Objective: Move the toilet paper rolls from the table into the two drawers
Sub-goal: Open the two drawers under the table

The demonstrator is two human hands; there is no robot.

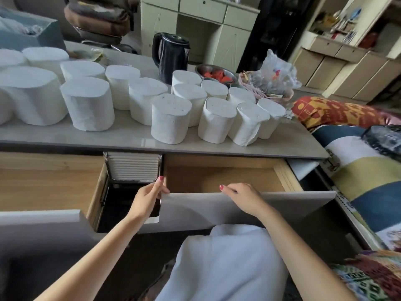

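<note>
While both hands sit on the front panel of the right drawer [249, 205], no roll has been picked up. The left hand [147, 198] curls round the panel's left top corner, thumb on the inside; the right hand [243, 197] lies over the top edge with fingers bent across it, gripping the panel. That two-handed hold suits drawing the drawer out squarely, which I judge to be the step in hand. It stands well out and its wooden floor shows bare. The left drawer [50, 185] is also pulled out, and what shows of it holds nothing.

Between the 2 drawers, under the tabletop, a stack of white folded paper [133, 168] sits in a narrow slot.

Above, the toilet paper rolls [171, 118] all stand upright on the grey table [130, 135], crowded in rows from the left edge past the middle, ready to be lowered straight down. Behind them stand a black kettle [170, 57], a metal bowl [217, 72] of red pieces and a pink basket [260, 88] with a plastic bag. Only the kettle's nearness to the rear rolls might hinder lifting.
</note>
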